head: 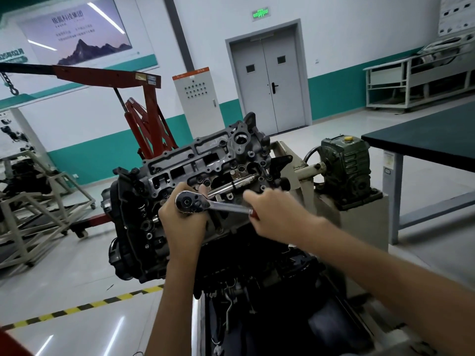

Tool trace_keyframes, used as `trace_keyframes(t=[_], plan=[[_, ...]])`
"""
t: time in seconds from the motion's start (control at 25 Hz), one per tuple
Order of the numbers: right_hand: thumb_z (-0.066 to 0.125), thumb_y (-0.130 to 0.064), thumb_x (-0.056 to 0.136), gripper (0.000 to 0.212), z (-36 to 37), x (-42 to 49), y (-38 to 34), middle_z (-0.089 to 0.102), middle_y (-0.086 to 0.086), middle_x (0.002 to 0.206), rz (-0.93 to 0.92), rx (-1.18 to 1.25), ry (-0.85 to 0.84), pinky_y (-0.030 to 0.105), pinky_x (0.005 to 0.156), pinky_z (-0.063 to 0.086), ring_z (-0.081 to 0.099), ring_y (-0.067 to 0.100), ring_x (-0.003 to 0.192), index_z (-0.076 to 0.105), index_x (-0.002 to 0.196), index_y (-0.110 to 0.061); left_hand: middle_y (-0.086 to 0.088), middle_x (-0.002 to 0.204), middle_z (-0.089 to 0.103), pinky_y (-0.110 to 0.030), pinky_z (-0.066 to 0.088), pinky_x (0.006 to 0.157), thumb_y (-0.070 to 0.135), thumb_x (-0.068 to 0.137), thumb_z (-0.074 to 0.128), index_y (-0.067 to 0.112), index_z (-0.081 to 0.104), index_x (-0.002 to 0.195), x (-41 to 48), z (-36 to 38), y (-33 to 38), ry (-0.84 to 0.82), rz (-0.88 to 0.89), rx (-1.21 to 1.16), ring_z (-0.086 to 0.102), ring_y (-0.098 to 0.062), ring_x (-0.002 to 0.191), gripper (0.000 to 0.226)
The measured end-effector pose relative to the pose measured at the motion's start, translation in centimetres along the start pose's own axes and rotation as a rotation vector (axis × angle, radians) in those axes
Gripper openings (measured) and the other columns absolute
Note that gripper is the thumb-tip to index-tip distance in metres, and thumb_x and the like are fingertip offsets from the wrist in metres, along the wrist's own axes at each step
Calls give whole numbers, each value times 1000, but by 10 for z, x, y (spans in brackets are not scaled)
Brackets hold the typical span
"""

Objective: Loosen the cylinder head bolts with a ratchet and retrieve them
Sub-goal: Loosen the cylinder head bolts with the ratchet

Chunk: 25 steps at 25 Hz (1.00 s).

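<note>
Your engine sits on its stand, the cylinder head (205,155) tilted up toward you, with the green gearbox (344,170) on the right. Your left hand (180,222) cups the head of the ratchet (205,202) over the near-middle of the casting, fingers curled round it. Your right hand (272,214) is clamped on the red-ended handle. The bolt underneath is hidden.

If the socket sits crooked, a hard pull could make it slip off, rounding the bolt and driving your knuckles into the casting. The loose chrome bar (239,182) lying just beyond the ratchet could get knocked off.

Count: one engine, one ratchet, one loose bar. The head bolts cannot be counted from here.
</note>
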State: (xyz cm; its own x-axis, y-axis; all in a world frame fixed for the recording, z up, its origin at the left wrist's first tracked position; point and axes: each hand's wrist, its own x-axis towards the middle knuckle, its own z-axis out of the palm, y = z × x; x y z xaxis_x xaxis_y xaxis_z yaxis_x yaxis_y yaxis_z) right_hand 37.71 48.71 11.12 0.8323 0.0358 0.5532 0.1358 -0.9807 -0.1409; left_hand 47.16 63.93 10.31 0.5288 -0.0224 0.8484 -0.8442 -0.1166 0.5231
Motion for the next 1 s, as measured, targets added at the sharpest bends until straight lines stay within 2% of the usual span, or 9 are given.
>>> trace_keyframes(t=[0.08,0.2,0.36,0.44,0.56,0.64,0.72,0.88,1.0], plan=[[51,-17,83,14,29,-22,-26,43,2,65,150,180,-8,30,58,42,56,30,67,38,83,-19,9,62,50,-11,36,57,15,87,68,18,45,69,-10,8,4,78,24,-62,45,-2,55,29],[49,-18,82,16,56,-39,-63,42,1,65,321,516,-21,28,55,42,51,27,60,35,76,-23,20,59,50,-17,40,63,23,86,66,34,46,67,-7,21,11,67,-120,-231,46,2,55,30],[49,-17,83,13,31,-24,-31,50,8,71,124,233,-50,35,62,45,57,35,72,37,81,-21,11,49,32,-22,25,49,17,91,60,19,33,54,6,13,1,10,11,-178,28,-3,49,45],[50,-14,83,14,-2,-2,4,48,3,64,1,1,-49,33,55,43,56,29,62,37,82,-20,9,48,33,-25,26,48,13,89,60,12,35,51,13,7,-3,-103,46,-122,29,-3,49,45],[50,-9,81,18,-30,23,22,31,-8,53,-87,-212,18,28,51,35,40,19,49,33,79,-16,9,49,29,-26,24,49,14,87,61,10,32,53,15,1,-2,-189,48,-35,26,-4,50,45],[51,-8,82,20,-17,13,14,37,-7,54,-51,-121,-3,21,46,34,42,13,46,33,77,-16,9,50,36,-21,27,49,15,88,63,13,35,57,8,0,-1,-114,22,-55,29,-5,49,42],[52,-13,84,22,13,-9,-3,44,-3,62,67,43,0,25,50,41,51,19,54,31,78,-19,10,55,42,-16,32,51,13,89,66,17,41,66,-2,3,2,-16,46,-59,36,-4,51,34],[49,-15,81,29,56,-38,-52,36,-3,58,328,473,2,27,54,34,38,19,49,27,64,-25,7,60,42,-18,35,53,13,89,67,17,42,71,-9,18,8,36,31,-85,38,-5,55,31],[49,-18,81,23,44,-31,-42,44,2,65,201,322,-35,31,59,41,51,32,63,29,71,-22,11,55,37,-24,35,55,6,90,63,9,38,62,-4,17,5,90,-3,-164,34,-7,54,38]])
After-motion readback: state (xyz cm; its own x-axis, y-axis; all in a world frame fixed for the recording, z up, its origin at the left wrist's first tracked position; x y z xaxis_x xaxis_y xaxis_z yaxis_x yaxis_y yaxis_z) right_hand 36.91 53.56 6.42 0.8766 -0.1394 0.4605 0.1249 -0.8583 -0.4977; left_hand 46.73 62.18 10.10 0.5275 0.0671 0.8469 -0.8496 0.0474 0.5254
